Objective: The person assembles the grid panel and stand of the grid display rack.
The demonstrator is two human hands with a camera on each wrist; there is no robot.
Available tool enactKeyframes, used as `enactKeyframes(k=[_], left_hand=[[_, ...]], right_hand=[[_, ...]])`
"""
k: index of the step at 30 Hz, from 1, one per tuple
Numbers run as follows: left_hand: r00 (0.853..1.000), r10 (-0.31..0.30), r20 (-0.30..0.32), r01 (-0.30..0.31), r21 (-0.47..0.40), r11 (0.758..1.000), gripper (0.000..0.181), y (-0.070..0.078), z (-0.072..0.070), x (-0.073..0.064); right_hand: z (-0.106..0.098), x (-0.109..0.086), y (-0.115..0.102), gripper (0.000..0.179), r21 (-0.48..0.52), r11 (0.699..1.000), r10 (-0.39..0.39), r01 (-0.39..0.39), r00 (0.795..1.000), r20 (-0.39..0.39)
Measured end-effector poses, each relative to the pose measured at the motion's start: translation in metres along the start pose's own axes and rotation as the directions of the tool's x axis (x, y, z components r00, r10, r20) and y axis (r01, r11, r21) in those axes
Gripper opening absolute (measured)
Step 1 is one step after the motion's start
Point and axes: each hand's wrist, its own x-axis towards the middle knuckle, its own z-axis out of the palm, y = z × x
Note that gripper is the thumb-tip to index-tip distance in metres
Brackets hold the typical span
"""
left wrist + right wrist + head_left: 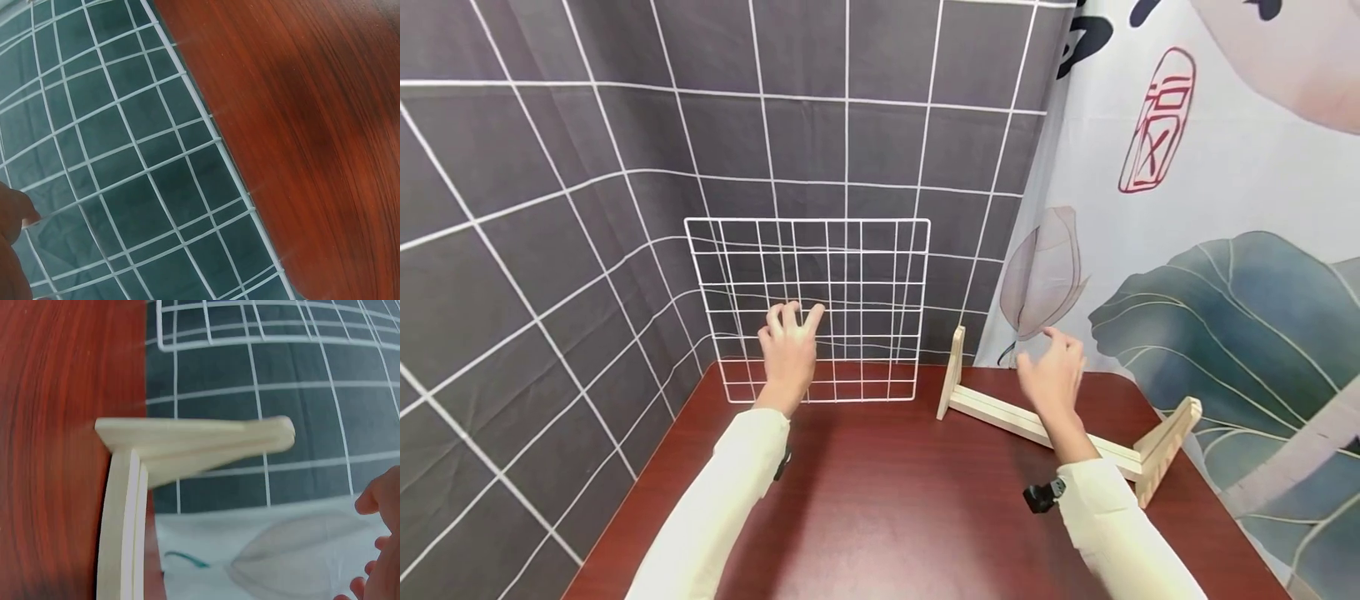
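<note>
A white wire grid panel [865, 336] stands upright at the back of the table. My left hand [787, 346] is in front of its lower middle, fingers spread and slightly bent. At the left edge of the left wrist view, a bit of that hand [11, 240] shows close to the wires; whether it touches them is hard to tell. My right hand [1054, 371] hovers above a pale wooden stand [1000, 411], its fingers loosely bent around nothing. In the right wrist view, one tapered end piece [200, 440] joins the stand's long rail [122, 531].
The dark red wooden table [880, 500] spreads below both arms. Behind it hangs a dark grey curtain [805, 142] with white lines. A white curtain with leaf and flower prints [1225, 308] hangs at the right, close to the stand's right end.
</note>
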Motion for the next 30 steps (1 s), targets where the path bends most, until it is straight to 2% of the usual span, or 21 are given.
enactKeyframes(k=[6, 11, 14, 17, 22, 25, 30], left_hand=[[1.0, 0.016, -0.018, -0.016, -0.016, 1.0, 0.046, -0.001, 0.0, -0.004], [0.999, 0.023, -0.036, -0.024, -0.016, 1.0, 0.045, -0.001, 0.001, -0.004], [0.998, 0.029, -0.061, -0.03, -0.012, 0.999, 0.045, -0.001, 0.002, -0.004], [0.997, 0.031, -0.075, -0.032, -0.01, 0.999, 0.045, -0.002, 0.002, -0.003], [0.998, 0.02, -0.065, -0.021, -0.009, 1.0, 0.045, -0.002, 0.003, -0.003], [0.998, 0.023, -0.062, -0.024, -0.019, 1.0, 0.047, -0.002, 0.003, -0.004], [0.997, 0.028, -0.067, -0.03, -0.022, 0.999, 0.048, -0.002, 0.003, -0.003]], right_hand=[[-0.023, -0.003, 0.024, 0.061, -0.035, 0.996, 0.078, -0.082, 0.992, -0.102], [-0.04, -0.004, 0.04, 0.06, -0.04, 0.99, 0.128, -0.139, 0.972, -0.197], [-0.052, -0.003, 0.05, 0.064, -0.045, 0.98, 0.182, -0.195, 0.96, -0.215], [-0.063, -0.005, 0.06, 0.071, -0.07, 0.958, 0.261, -0.279, 0.945, -0.195], [-0.077, -0.007, 0.077, 0.081, -0.051, 0.923, 0.362, -0.38, 0.908, -0.21], [-0.083, -0.007, 0.088, 0.086, 0.018, 0.904, 0.421, -0.428, 0.878, -0.227], [-0.092, -0.007, 0.104, 0.087, 0.049, 0.854, 0.519, -0.519, 0.837, -0.172]])
